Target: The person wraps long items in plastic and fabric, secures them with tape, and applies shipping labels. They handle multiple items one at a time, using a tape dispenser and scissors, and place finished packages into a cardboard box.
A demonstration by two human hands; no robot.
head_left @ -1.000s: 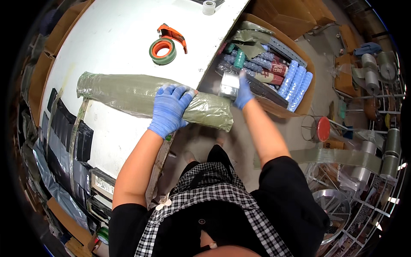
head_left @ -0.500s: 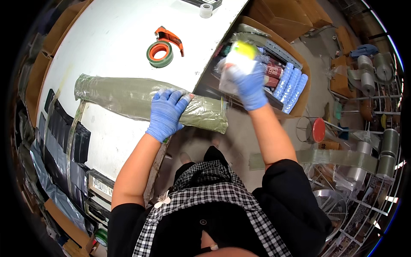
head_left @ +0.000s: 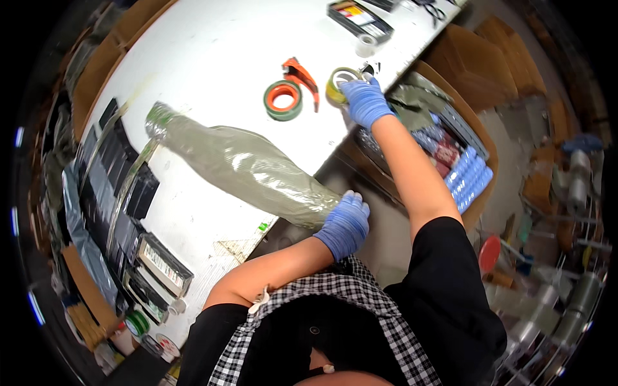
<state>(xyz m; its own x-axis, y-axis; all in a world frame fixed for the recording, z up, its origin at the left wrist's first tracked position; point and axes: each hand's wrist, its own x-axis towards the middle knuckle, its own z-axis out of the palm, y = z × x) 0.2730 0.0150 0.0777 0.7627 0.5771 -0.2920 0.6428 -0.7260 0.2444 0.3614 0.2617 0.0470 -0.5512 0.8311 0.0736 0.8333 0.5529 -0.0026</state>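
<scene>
Cardboard boxes and metal racks crowd a white worktable (head_left: 206,51), where a person in two blue gloves handles one long bundle (head_left: 248,164) wrapped in olive-green plastic. Beyond it sit one orange tape dispenser (head_left: 304,76), one green tape roll (head_left: 284,116) on an orange core, one yellow tape roll (head_left: 332,88) and one small pale roll (head_left: 365,45); one open carton (head_left: 486,193) stands beside the table edge. Half a second earlier the left hand (head_left: 346,226) pressed on the bundle's middle and the right hand (head_left: 365,103) carried a blurred white object above the carton; now the left is folded around the bundle's near end, and the right is at the yellow tape roll, fingers bent over its rim, though whether it grips cannot be told. Lying on the tabletop, the bundle runs lengthwise from upper left to lower right, its near end jutting past the table edge toward the person, its steeper slant new since that frame.
</scene>
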